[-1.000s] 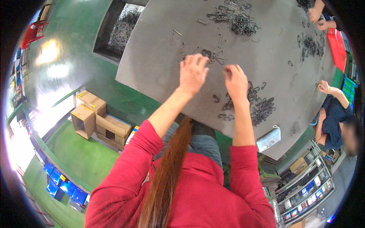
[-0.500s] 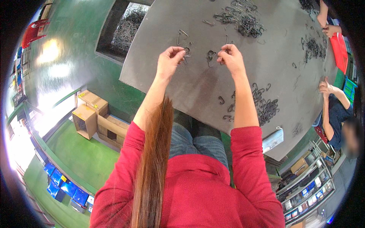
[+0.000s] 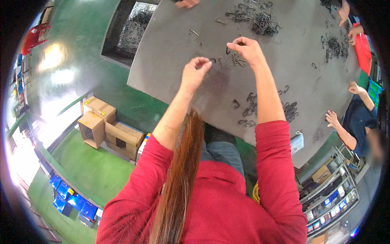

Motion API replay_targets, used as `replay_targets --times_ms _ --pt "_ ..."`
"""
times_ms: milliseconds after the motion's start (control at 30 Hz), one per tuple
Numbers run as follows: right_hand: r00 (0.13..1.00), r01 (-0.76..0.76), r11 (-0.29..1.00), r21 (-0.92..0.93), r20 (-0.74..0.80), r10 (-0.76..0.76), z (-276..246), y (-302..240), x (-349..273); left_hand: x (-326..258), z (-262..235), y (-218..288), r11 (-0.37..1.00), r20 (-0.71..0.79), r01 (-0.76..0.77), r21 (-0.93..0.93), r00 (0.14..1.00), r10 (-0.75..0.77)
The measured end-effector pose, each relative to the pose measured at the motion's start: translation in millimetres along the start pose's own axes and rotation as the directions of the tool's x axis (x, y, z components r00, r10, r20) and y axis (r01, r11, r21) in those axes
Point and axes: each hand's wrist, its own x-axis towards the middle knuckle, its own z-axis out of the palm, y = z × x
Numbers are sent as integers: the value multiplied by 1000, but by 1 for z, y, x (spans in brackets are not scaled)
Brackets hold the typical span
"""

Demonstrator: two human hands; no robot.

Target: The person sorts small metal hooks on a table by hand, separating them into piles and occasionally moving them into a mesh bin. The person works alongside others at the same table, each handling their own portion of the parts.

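Over the grey table, my left hand pinches a small dark curved wire hook that pokes out at its fingertips. My right hand is a little farther away and to the right, its thumb and finger closed on a dark wire hook that hangs down. Below the right fingertips lie several loose wire hooks, apart from both hands. Two thin bent wire pieces rest beyond my left hand. Nearer me, beside my right forearm, is a pile of black hooks.
A larger heap of wire hooks lies at the far side. A bin of wire pieces stands off the left edge. Co-workers' hands show at the right and far edge, near a red tray. A face mask lies at the right.
My left hand has moved right and slightly nearer me; my right hand has shifted slightly farther away. Another person's hand has appeared at the far edge, and the co-worker's hands at right have parted.
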Motion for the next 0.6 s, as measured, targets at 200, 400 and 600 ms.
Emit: replay_targets --times_ms 200,400,600 --pt "989 -138 990 20 58 136 -25 5 -50 26 -38 28 970 21 208 -125 978 -207" --pt "971 -230 925 -301 -7 239 -44 49 -125 19 -26 18 901 -221 -149 408 941 256" --pt "973 -224 808 -545 -74 220 -49 50 -168 -30 41 29 951 275 -209 230 951 142"
